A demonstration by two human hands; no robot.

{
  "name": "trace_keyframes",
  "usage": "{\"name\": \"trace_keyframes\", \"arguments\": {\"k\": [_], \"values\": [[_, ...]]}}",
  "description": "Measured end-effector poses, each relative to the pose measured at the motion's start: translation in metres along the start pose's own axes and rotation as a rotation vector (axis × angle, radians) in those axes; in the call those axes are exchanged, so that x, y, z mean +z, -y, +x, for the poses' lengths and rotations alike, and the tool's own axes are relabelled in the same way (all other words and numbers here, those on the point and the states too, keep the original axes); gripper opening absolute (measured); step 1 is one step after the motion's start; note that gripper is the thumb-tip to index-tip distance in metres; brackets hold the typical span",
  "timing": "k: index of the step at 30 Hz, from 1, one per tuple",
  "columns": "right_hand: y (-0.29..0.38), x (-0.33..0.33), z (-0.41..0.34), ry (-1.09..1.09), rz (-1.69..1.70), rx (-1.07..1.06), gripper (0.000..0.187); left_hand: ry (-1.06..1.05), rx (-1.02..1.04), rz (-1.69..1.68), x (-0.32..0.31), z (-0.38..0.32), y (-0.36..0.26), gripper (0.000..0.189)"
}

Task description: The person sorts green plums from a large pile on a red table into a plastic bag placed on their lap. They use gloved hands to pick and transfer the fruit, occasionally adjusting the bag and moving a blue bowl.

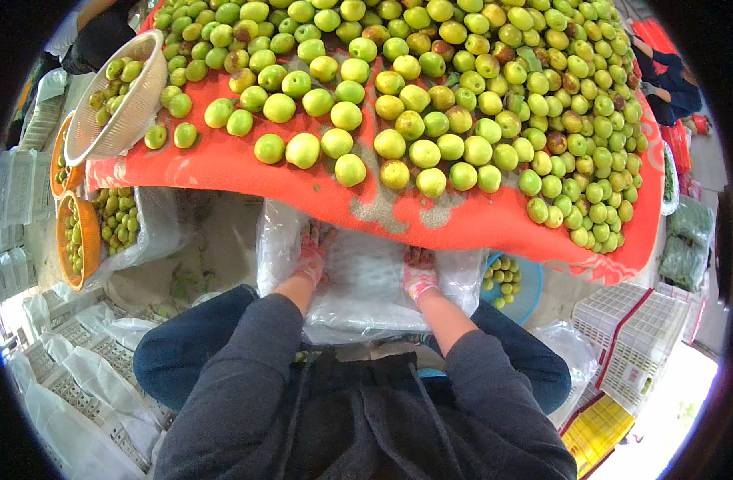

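Note:
Between my knees stands a container lined with clear plastic sheeting, its far end under the table edge. My left hand, in a patterned pink glove, lies against the liner's left side, fingers spread and holding nothing. On the right side of the liner rests my right hand, gloved alike and open, its fingertips close under the blanket's hanging edge. No fruit shows inside the liner. Above both hands, green and brown-blotched jujubes are heaped on a red patterned blanket over the table.
Left are a white plastic basket, an orange basket and a plastic-lined container of jujubes. A blue basin sits by my right knee. White crates stand at right, other crates at lower left. People are nearby.

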State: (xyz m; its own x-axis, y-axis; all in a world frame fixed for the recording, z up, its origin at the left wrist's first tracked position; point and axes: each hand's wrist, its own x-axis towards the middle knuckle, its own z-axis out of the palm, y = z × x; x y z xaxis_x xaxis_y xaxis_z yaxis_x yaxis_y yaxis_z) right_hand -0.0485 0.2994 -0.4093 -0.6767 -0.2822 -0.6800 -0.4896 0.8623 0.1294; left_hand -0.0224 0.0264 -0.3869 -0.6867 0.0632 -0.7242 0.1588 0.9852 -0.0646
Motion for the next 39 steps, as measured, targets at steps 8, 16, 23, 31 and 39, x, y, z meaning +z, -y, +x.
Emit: {"name": "trace_keyframes", "arguments": {"k": [8,16,23,31,39], "values": [[-0.011,-0.017,0.006,0.012,0.051,-0.041,0.086,0.054,0.010,0.103,-0.025,0.007,0.002,0.079],[-0.008,-0.094,0.027,-0.430,0.331,-0.096,0.064,-0.011,0.006,-0.236,-0.074,0.049,0.004,0.066],[-0.048,-0.084,0.047,-0.305,0.295,-0.029,0.063,0.041,-0.027,-0.238,-0.076,0.043,0.026,0.060],[-0.040,-0.061,0.052,-0.280,0.274,-0.046,0.061,0.103,0.015,-0.229,-0.071,0.045,0.029,0.054],[-0.071,-0.077,0.027,-0.525,0.424,-0.214,0.060,0.215,0.513,-0.501,-0.150,-0.053,0.066,0.046]]}}
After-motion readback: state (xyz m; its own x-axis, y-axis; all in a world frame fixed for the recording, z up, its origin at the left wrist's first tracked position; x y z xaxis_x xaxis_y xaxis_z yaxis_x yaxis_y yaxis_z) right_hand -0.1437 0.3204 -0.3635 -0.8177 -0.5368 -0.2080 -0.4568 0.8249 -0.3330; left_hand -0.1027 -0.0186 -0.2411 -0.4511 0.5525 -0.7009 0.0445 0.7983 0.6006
